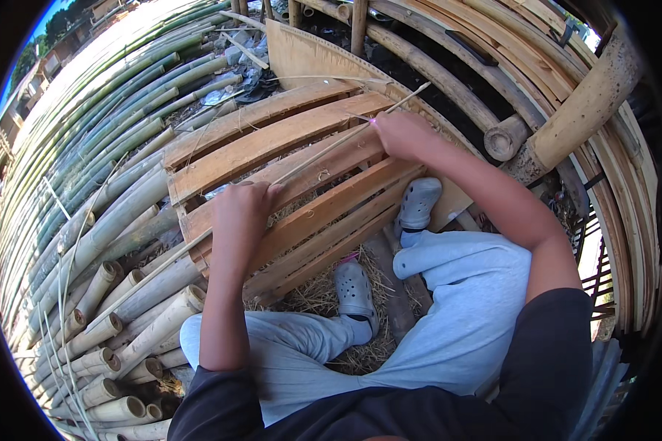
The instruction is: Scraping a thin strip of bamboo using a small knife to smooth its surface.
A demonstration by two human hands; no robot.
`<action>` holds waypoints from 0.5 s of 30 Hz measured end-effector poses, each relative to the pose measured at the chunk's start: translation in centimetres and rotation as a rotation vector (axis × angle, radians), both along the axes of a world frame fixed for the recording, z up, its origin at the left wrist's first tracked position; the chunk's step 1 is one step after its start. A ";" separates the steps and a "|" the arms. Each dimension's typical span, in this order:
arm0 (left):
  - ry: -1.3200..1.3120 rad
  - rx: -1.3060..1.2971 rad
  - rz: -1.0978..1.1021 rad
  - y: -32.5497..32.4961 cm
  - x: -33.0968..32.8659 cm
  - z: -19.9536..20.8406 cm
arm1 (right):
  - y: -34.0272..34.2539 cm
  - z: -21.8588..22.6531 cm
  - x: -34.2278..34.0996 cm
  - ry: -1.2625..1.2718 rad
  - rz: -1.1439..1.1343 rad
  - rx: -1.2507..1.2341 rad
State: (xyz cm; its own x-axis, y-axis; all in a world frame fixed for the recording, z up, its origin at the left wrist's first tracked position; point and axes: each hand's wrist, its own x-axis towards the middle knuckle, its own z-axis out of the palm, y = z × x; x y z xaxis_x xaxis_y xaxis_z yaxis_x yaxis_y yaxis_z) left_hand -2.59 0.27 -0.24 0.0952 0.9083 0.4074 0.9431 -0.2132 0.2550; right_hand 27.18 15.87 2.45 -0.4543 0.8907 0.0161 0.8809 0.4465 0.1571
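Observation:
A long, thin bamboo strip (pixel 318 157) runs slantwise over a slatted wooden pallet (pixel 272 163), from beyond my right hand down to the lower left. My left hand (pixel 241 213) is closed around the strip near the pallet's left side. At the pallet's far right part, my right hand (pixel 404 136) is closed, its fingers against the strip. A thin grey, blade-like tip (pixel 357 116) juts from that fist; the rest of the tool is hidden by the fingers. A few curled shavings (pixel 324 175) lie on the slats.
Many bamboo poles (pixel 143 81) are stacked along the left. A curved plywood sheet (pixel 309 53) stands behind the pallet. Thick bamboo (pixel 581 103) and stacked planks (pixel 515 40) fill the right. Straw (pixel 309 294) covers the ground around my grey clogs (pixel 355 289).

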 end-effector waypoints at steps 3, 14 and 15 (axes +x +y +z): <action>-0.046 0.047 -0.024 0.4 0.7 -0.3 | 2.2 0.0 4.6 0.012 -0.105 0.078; -0.035 0.042 -0.020 0.0 0.7 -0.4 | 2.4 0.5 3.9 0.031 -0.142 0.010; -0.014 0.064 -0.016 0.1 0.7 -0.7 | 2.6 0.6 4.1 0.033 -0.139 0.011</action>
